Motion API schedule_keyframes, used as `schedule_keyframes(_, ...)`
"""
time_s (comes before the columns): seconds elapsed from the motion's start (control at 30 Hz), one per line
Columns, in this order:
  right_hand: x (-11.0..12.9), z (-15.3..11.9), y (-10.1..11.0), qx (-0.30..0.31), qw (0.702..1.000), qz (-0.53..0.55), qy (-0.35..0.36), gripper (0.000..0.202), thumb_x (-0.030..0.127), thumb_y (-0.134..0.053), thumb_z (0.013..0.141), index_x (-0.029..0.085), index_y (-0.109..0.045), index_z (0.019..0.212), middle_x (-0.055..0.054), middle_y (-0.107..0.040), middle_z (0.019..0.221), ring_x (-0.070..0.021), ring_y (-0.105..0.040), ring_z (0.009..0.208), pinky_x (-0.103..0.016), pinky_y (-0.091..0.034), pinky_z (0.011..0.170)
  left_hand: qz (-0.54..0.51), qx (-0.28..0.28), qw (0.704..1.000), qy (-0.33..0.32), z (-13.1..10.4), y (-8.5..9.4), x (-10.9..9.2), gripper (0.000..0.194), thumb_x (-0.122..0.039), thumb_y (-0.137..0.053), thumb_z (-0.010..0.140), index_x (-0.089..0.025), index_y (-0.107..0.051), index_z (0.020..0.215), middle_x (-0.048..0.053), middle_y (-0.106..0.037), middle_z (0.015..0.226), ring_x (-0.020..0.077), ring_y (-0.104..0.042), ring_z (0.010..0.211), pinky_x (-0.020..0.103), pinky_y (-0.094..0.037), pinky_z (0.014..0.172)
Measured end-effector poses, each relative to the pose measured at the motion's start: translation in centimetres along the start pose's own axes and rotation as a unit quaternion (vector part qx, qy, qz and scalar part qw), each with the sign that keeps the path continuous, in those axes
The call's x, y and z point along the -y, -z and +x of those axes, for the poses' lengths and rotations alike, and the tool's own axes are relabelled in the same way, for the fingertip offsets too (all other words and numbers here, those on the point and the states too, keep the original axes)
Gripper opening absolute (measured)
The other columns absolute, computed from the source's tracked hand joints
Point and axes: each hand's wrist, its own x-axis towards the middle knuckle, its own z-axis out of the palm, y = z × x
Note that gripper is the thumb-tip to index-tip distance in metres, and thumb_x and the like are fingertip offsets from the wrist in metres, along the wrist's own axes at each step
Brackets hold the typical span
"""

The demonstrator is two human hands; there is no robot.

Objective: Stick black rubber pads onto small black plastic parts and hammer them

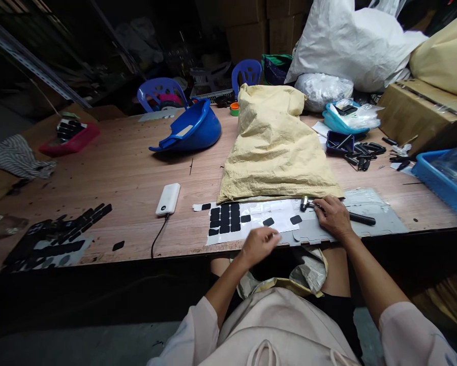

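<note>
My right hand [333, 217] is closed over the shaft of a small hammer [361, 218], near its metal head. The hammer lies along a grey board [381, 206] at the table's front edge, its black handle pointing right. Left of it, at the edge, my left hand [261, 245] has its fingers curled and pinched; anything between the fingertips is too small to make out. Just beyond that hand, a white sheet [253, 208] carries several black rounded-square pads [225, 218], some in rows, others apart toward the right.
A yellow woven sack [274, 147] lies behind the sheet. To the left are a white power bank [168, 199] with a cable, a blue scoop-shaped basin [197, 127] and more black pads [64, 246]. Black handles [365, 152] and a blue tray [442, 173] are at right.
</note>
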Motion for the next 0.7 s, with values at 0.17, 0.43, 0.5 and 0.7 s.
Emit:
schedule_keyframes(0.17, 0.0, 0.0, 0.0, 0.002, 1.0, 0.002, -0.002, 0.021, 0.031, -0.057, 0.099, 0.022, -0.075, 0.105, -0.007, -0.067, 0.094, -0.0241, -0.058, 0.096, -0.037, -0.044, 0.087, 0.189, -0.15, 0.963, 0.12, 7.2, 5.3, 1.1, 0.026, -0.023, -0.057, 0.101, -0.018, -0.081, 0.094, 0.01, -0.079, 0.1, 0.0225, -0.07, 0.091, 0.031, -0.051, 0.083)
schedule_keyframes(0.43, 0.2, 0.0, 0.2, 0.007, 1.0, 0.017, -0.009, 0.021, 0.031, -0.056, 0.1, 0.023, -0.074, 0.105, -0.007, -0.066, 0.094, -0.0239, -0.058, 0.096, -0.036, -0.044, 0.088, 0.293, -0.181, 0.937, 0.059, 11.0, 5.6, 2.7, 0.052, -0.012, -0.05, 0.1, -0.02, -0.056, 0.151, 0.013, -0.072, 0.115, 0.0287, -0.064, 0.112, 0.04, -0.049, 0.101)
schedule_keyframes(0.5, 0.2, 0.0, 0.2, 0.007, 1.0, 0.015, -0.008, 0.02, 0.031, -0.056, 0.1, 0.023, -0.074, 0.104, -0.007, -0.066, 0.094, -0.024, -0.058, 0.096, -0.036, -0.044, 0.088, 0.278, -0.205, 0.938, 0.027, 11.5, 5.4, 2.4, 0.059, -0.014, -0.06, 0.096, -0.019, -0.051, 0.154, 0.014, -0.068, 0.126, 0.0285, -0.063, 0.117, 0.039, -0.049, 0.103)
schedule_keyframes(0.7, 0.3, 0.0, 0.2, 0.0, 1.0, 0.024, -0.011, 0.02, 0.031, -0.057, 0.099, 0.022, -0.074, 0.104, -0.007, -0.065, 0.094, -0.0235, -0.057, 0.095, -0.036, -0.044, 0.088, 0.32, -0.182, 0.911, 0.185, 12.3, 5.6, 1.4, 0.031, -0.042, -0.074, 0.092, -0.017, -0.075, 0.11, 0.017, -0.075, 0.116, 0.0355, -0.067, 0.117, 0.045, -0.05, 0.101)
